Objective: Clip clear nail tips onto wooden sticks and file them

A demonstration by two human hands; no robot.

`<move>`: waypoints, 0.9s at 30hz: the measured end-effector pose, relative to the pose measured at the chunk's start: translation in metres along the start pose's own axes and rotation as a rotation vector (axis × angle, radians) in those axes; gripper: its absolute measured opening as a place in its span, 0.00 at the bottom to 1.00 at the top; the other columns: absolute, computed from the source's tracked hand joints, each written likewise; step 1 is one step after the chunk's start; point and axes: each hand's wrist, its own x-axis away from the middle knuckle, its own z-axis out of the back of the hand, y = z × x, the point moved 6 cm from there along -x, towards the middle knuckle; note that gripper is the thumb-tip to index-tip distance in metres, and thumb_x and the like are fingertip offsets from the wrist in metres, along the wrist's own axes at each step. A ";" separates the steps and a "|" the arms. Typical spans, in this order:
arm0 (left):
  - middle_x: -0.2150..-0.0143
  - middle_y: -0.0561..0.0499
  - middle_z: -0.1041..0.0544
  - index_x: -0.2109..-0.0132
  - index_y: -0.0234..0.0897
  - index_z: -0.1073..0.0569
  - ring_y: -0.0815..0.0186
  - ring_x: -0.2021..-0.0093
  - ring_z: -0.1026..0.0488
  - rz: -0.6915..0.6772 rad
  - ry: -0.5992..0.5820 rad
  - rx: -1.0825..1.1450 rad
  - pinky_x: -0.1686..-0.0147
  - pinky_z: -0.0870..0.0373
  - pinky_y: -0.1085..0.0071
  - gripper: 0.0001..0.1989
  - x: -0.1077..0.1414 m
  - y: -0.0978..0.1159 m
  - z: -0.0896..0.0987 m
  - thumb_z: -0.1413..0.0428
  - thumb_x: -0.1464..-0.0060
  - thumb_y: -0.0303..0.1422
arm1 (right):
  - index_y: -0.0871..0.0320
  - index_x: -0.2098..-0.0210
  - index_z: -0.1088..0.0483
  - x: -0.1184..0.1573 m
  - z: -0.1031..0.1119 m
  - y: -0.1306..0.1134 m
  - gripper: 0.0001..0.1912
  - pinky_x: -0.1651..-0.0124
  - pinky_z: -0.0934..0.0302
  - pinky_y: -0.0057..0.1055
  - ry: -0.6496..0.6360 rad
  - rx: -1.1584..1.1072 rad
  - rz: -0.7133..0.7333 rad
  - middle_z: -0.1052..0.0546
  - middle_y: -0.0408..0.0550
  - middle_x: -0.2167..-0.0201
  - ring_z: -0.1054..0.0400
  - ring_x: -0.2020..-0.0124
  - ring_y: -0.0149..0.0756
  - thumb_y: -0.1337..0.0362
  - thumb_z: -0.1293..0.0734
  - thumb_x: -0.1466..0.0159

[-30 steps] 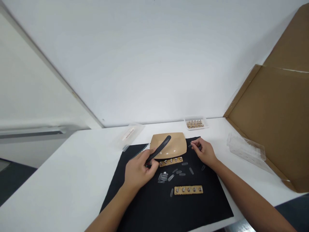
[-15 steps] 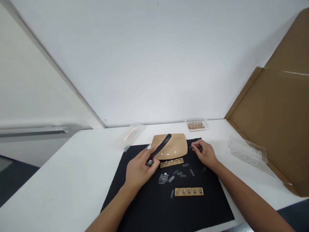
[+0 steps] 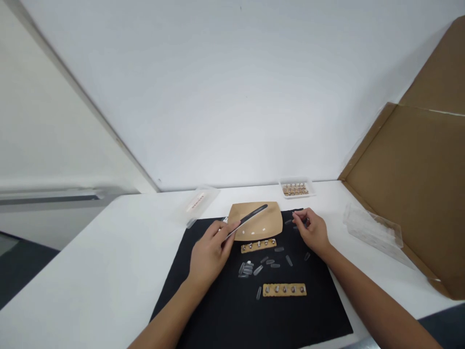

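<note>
A dark, slightly curved nail file [image 3: 256,211] is held in my left hand [image 3: 207,254], its far end reaching over a tan tray [image 3: 238,209]. Beyond the tray's right side, my right hand [image 3: 314,231] has thumb and finger pinched together. A tiny pale bit shows at those fingertips, too small to name. Clear nail tips [image 3: 248,270] lie in a cluster on the black mat [image 3: 218,310], with others scattered around, a few of them by my right fingers. Below the tray sits a strip with small metal stands [image 3: 258,246]; a similar strip [image 3: 285,290] lies nearer me.
A clear lid with red lettering [image 3: 199,203] lies at the back left. At the back, a small plastic box [image 3: 297,188] holds more stands. A transparent case [image 3: 374,230] lies on the right, beside a big cardboard sheet [image 3: 417,184]. White walls close off the table's back.
The nail file has turned to a flatter, thinner-looking angle, its tip moving right over the tray. My right hand has shifted slightly right, and nail tips now show beside its fingers.
</note>
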 end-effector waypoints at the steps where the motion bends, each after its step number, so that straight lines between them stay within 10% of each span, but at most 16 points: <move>1: 0.57 0.47 0.20 0.47 0.43 0.19 0.64 0.61 0.22 0.005 -0.004 0.007 0.59 0.25 0.71 0.16 0.000 0.000 0.000 0.50 0.28 0.38 | 0.52 0.58 0.25 0.000 0.002 0.000 0.13 0.65 0.30 0.36 0.020 0.002 -0.002 0.16 0.46 0.67 0.22 0.69 0.42 0.50 0.34 0.28; 13: 0.60 0.50 0.24 0.43 0.44 0.20 0.67 0.66 0.25 -0.069 -0.006 -0.014 0.64 0.28 0.73 0.15 0.005 0.010 -0.001 0.49 0.28 0.37 | 0.50 0.58 0.22 0.010 0.001 -0.036 0.09 0.58 0.27 0.39 0.074 0.066 0.221 0.14 0.48 0.64 0.19 0.64 0.44 0.55 0.32 0.28; 27: 0.63 0.50 0.27 0.42 0.39 0.23 0.67 0.66 0.24 -0.168 0.134 -0.062 0.66 0.28 0.74 0.14 0.002 0.024 0.012 0.48 0.27 0.37 | 0.53 0.62 0.23 -0.028 -0.019 -0.143 0.10 0.62 0.34 0.30 -0.023 0.084 0.427 0.16 0.44 0.68 0.21 0.66 0.36 0.57 0.32 0.27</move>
